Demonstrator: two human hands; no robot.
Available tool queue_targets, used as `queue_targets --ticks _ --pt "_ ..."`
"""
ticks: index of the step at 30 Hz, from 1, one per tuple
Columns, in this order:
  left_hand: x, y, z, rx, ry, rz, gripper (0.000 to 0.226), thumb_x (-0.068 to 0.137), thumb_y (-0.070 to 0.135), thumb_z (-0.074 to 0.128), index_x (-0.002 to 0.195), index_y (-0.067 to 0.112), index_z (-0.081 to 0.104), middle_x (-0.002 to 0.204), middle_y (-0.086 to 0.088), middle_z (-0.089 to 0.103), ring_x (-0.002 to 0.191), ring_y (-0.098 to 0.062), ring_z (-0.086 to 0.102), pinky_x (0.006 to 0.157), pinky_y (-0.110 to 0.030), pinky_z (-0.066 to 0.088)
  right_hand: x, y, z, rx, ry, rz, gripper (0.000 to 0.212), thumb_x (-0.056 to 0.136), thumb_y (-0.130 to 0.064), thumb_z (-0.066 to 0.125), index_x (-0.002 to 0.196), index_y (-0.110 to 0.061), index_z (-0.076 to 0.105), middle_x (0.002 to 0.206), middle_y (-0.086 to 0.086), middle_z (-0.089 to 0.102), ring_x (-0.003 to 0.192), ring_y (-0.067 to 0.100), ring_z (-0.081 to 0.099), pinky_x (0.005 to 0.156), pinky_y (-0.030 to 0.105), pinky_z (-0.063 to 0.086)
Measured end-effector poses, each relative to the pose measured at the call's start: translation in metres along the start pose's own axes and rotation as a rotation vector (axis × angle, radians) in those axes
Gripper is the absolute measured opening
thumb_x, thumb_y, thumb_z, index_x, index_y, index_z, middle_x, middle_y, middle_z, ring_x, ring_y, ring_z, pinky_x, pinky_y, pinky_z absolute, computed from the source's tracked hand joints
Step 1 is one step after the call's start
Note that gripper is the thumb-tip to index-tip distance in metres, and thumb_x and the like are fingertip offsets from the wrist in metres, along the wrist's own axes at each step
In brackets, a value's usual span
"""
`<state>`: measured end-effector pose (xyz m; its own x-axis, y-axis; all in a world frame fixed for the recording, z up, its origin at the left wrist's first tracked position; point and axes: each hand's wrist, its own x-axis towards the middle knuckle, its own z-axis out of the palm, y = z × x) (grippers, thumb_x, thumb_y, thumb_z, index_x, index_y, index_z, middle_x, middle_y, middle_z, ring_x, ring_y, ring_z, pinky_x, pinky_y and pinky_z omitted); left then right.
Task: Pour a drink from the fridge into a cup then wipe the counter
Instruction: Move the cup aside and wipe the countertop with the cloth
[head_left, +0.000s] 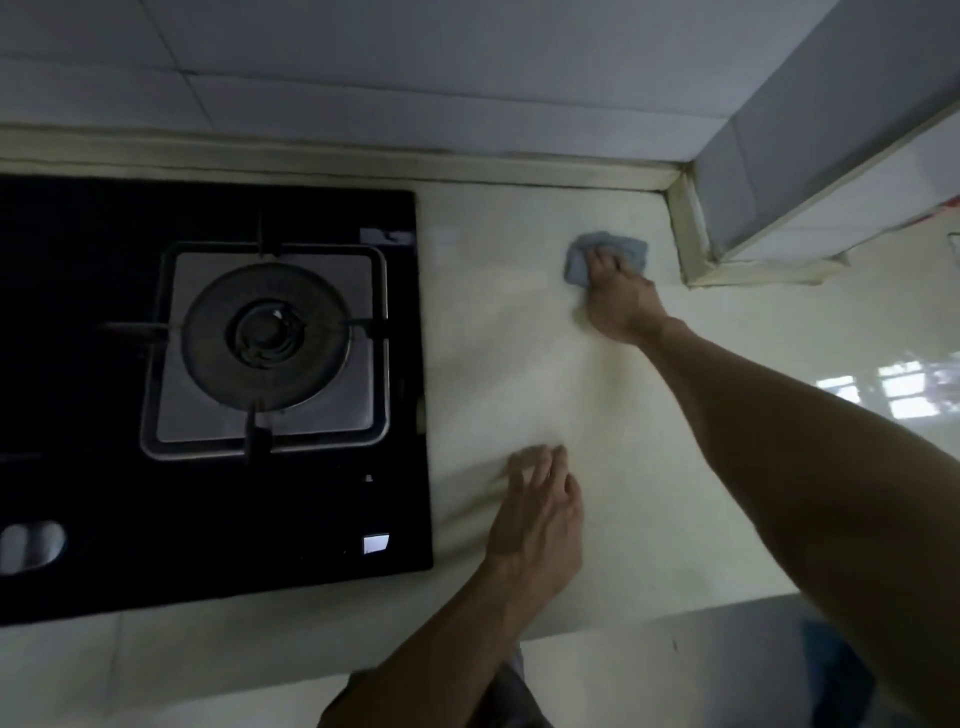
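While the right hand presses a bunched grey cloth on the pale counter near the back corner, wiping seems underway. Left hand rests spread, empty. Next, probably sweep the cloth toward the stove.

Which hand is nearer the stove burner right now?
Left. The left hand lies flat on the counter just beside the hob; the right hand presses the cloth farther away.
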<state>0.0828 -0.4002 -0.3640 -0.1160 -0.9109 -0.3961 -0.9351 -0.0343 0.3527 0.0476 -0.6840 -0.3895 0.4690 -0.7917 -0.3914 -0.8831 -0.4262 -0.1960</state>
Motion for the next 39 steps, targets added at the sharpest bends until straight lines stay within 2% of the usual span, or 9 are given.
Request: queue_targets --ticks 5,9,14,17,23,30,33,36,39 --pt "-0.020 0.011 0.004 0.037 -0.015 0.046 0.054 0.094 0.019 0.045 0.144 0.000 0.035 0.160 -0.018 0.014 0.148 -0.032 0.010 0.118 -0.056 0.014 -0.069 0.048 0.016 0.002 0.017 0.128 0.067 0.091 -0.022 0.044 0.153 -0.013 0.019 0.161 0.008 0.014 0.148 0.029 0.013 0.115 0.050 0.027" --pt "-0.029 0.024 0.013 0.108 -0.055 0.078 0.056 0.095 0.025 0.048 0.145 0.002 0.035 0.161 -0.017 0.012 0.148 -0.033 0.011 0.117 -0.058 0.016 -0.118 0.041 0.036 0.005 0.006 0.195 0.069 0.093 -0.021 0.047 0.154 -0.014 0.015 0.162 0.006 0.009 0.150 0.025 0.007 0.118 0.047 0.019" --pt "-0.052 0.035 0.024 0.125 -0.107 0.079 0.053 0.094 0.025 0.050 0.140 0.001 0.042 0.158 -0.017 0.016 0.144 -0.035 0.017 0.118 -0.051 0.020 -0.186 0.030 0.064 -0.002 -0.036 0.133 0.071 0.094 -0.021 0.042 0.155 -0.016 0.007 0.163 0.006 -0.001 0.150 0.024 -0.002 0.121 0.046 0.008" --pt "-0.069 0.035 0.032 0.107 -0.112 0.073 0.051 0.092 0.023 0.053 0.138 0.002 0.044 0.157 -0.015 0.019 0.143 -0.032 0.019 0.118 -0.045 0.021 -0.244 0.039 0.085 -0.002 -0.054 0.083 0.076 0.087 -0.025 0.038 0.156 -0.019 0.005 0.163 0.005 -0.002 0.150 0.022 -0.005 0.122 0.046 0.007" --pt "-0.084 0.032 0.039 0.080 -0.076 0.066 0.046 0.096 0.021 0.048 0.140 0.006 0.041 0.160 -0.011 0.013 0.147 -0.028 0.013 0.121 -0.046 0.017 -0.341 0.030 0.125 0.052 -0.027 0.171 0.088 0.073 -0.029 0.037 0.155 -0.020 0.007 0.163 0.002 0.002 0.150 0.021 -0.003 0.122 0.042 0.005" --pt "-0.095 0.033 0.040 -0.076 0.019 -0.045 0.047 0.096 0.028 0.050 0.138 0.007 0.046 0.149 -0.011 0.034 0.137 -0.025 0.031 0.114 -0.035 0.029 -0.358 -0.044 0.158 0.110 0.045 0.113 0.086 0.079 -0.034 0.046 0.155 -0.019 0.011 0.161 -0.001 0.001 0.150 0.023 -0.005 0.117 0.034 -0.011" --pt "-0.103 0.025 0.038 -0.069 0.043 -0.103 0.047 0.095 0.029 0.049 0.138 0.009 0.046 0.146 -0.008 0.036 0.135 -0.023 0.032 0.113 -0.032 0.029 -0.361 -0.065 0.175 0.106 0.075 0.073 0.080 0.084 -0.034 0.051 0.154 -0.018 0.017 0.159 -0.001 0.004 0.150 0.026 -0.002 0.118 0.038 -0.006" --pt "-0.109 0.016 0.037 -0.043 0.026 -0.125 0.048 0.095 0.033 0.051 0.135 0.007 0.048 0.148 -0.007 0.034 0.137 -0.022 0.030 0.114 -0.032 0.027 -0.362 -0.063 0.179 0.068 0.061 0.038 0.078 0.086 -0.034 0.049 0.155 -0.018 0.016 0.161 0.001 0.006 0.150 0.026 -0.001 0.118 0.040 -0.003" --pt "-0.108 0.010 0.039 -0.064 0.077 -0.148 0.041 0.098 0.020 0.041 0.136 0.007 0.049 0.146 -0.010 0.043 0.136 -0.023 0.036 0.111 -0.033 0.027 -0.360 -0.052 0.174 0.021 0.021 -0.018 0.078 0.082 -0.033 0.035 0.155 -0.021 0.011 0.162 0.000 0.003 0.150 0.022 -0.007 0.119 0.041 -0.006"
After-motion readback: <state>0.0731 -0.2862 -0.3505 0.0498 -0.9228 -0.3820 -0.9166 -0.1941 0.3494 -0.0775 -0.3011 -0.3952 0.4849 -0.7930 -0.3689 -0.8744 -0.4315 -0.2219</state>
